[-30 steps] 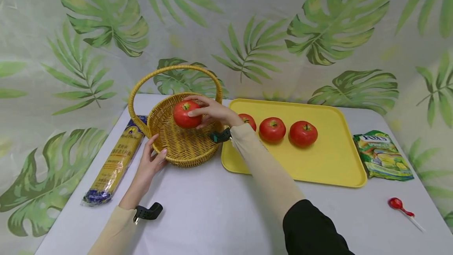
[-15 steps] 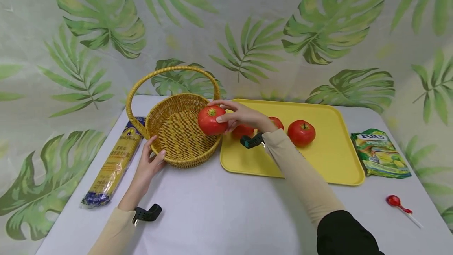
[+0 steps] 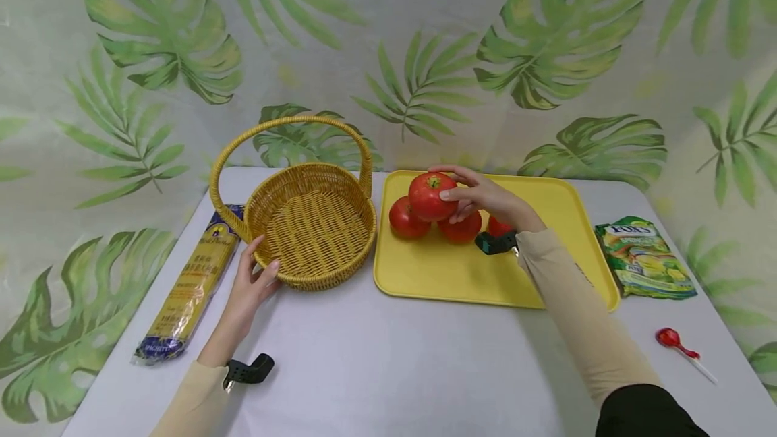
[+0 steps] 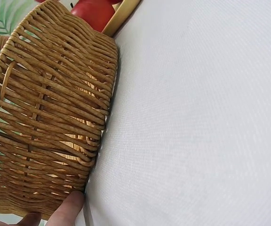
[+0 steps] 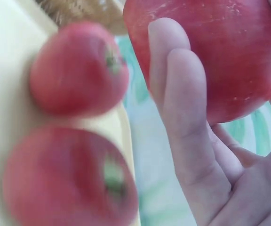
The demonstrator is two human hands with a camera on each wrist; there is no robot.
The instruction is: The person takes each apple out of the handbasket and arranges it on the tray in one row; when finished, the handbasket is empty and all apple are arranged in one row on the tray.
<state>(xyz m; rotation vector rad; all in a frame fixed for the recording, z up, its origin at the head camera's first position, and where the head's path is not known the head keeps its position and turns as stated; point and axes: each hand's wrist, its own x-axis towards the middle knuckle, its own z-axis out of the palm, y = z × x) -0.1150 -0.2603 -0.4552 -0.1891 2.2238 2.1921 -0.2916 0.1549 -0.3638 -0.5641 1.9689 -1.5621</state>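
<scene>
My right hand (image 3: 479, 195) holds a red apple (image 3: 428, 198) over the yellow tray (image 3: 437, 282), fingers behind it and thumb on its front. In the right wrist view, several fingers curl against the apple (image 5: 220, 56). Under and beside it, three more apples sit on the tray: one at the left (image 3: 405, 218), a middle one (image 3: 461, 228), and one (image 3: 498, 226) partly hidden by the wrist. My left hand (image 3: 251, 285) rests against the wicker basket (image 3: 315, 280) at its front left, thumb and fingers spread. The left wrist view shows a fingertip (image 4: 72, 205) low on the woven wall.
A long pack of spaghetti (image 3: 191, 288) lies left of the basket, partly behind its handle (image 3: 291, 120). Right of the tray lies a green candy bag (image 3: 646, 258), with a red lollipop (image 3: 670, 338) nearer the front. A leaf-patterned cloth (image 3: 425, 52) hangs behind the table.
My right hand has lifted the apple out of the basket and carried it right, over the tray. The basket now holds nothing. My left hand stays at the basket.
</scene>
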